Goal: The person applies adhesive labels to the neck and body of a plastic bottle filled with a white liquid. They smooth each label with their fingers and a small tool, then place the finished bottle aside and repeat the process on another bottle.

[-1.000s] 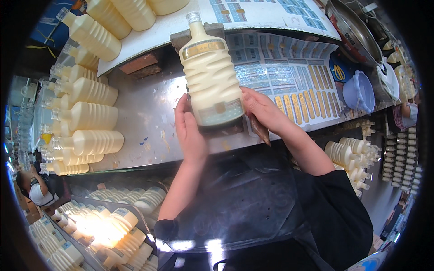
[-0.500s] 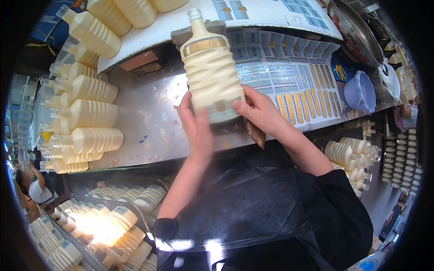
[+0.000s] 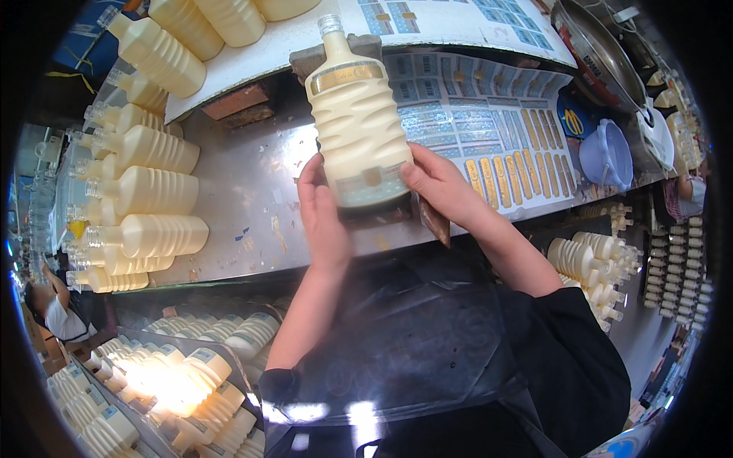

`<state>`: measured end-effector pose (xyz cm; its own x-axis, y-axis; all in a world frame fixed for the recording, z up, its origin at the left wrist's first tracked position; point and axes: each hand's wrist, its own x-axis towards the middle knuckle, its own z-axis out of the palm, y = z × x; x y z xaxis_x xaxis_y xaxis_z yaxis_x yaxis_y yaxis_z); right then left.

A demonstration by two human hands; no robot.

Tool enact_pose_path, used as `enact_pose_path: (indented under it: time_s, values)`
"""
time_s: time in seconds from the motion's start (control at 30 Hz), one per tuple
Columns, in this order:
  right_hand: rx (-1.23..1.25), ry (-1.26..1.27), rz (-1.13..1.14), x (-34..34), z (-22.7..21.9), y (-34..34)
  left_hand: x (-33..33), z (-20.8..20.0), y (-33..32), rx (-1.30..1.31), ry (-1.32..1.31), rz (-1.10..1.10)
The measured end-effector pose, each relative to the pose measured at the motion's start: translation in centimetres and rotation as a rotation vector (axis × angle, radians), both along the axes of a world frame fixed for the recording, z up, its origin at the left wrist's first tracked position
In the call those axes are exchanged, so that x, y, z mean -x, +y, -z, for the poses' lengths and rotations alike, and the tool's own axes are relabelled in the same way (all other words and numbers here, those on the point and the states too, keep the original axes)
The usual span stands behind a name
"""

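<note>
A cream-coloured bottle (image 3: 357, 126) with a wavy body and clear neck lies on the metal bench, its neck pointing away from me. A gold strip label (image 3: 347, 75) crosses its shoulder, and a pale blue label (image 3: 372, 180) is on the lower front. My left hand (image 3: 324, 221) is closed round the bottle's lower left side, its fingers partly hidden at the edge. At the lower right, my right hand (image 3: 443, 185) grips the other side, thumb against the label's right end. A grey-brown block (image 3: 307, 64) sits behind the bottle's shoulder.
Sheets of blue and gold labels (image 3: 489, 130) lie to the right, beside a lilac bucket (image 3: 606, 155). Several cream bottles (image 3: 145, 191) line the bench's left side. A brown pointed piece (image 3: 434, 221) lies below my right hand. More bottles (image 3: 191, 374) fill crates lower left.
My left thumb has shifted down and left, off the blue label's left end. My right thumb has moved slightly right along the label's edge. The bottle has barely moved.
</note>
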<state>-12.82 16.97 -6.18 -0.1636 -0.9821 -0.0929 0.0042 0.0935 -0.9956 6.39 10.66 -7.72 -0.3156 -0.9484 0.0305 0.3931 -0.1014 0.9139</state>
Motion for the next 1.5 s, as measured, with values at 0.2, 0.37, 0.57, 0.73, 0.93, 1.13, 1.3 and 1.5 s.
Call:
enact_pose_path:
  time_s: [0.2, 0.37, 0.57, 0.73, 0.93, 1.13, 1.3, 1.5]
  values:
    - [-0.023, 0.075, -0.006, -0.1, -0.1, 0.2, 0.0, 1.0, 0.2, 0.159, -0.226, 0.016]
    - [-0.022, 0.061, -0.002, -0.1, 0.0, 0.2, 0.2, 1.0, 0.2, 0.157, -0.192, -0.002]
    - [0.018, 0.031, -0.008, 0.1, 0.0, 0.1, -0.2, 1.5, 0.1, 0.121, -0.109, 0.008]
    - [-0.001, 0.044, -0.03, 0.1, -0.1, 0.1, 0.1, 1.3, 0.2, 0.109, -0.176, -0.036]
    - [-0.015, -0.042, -0.027, 0.4, -0.1, 0.1, -0.1, 0.4, 0.3, 0.042, -0.102, -0.018]
    - [-0.032, 0.139, -0.046, 0.1, -1.2, 0.1, -0.7, 1.1, 0.1, 0.153, -0.233, -0.011]
    - [-0.069, 0.164, 0.064, 0.8, -2.3, 0.9, -1.8, 1.7, -0.5, 0.449, -0.479, 0.0]
    - [-0.095, 0.082, 0.087, 0.1, -4.4, 1.9, -1.5, 0.6, -1.1, 0.759, -0.749, -0.127]
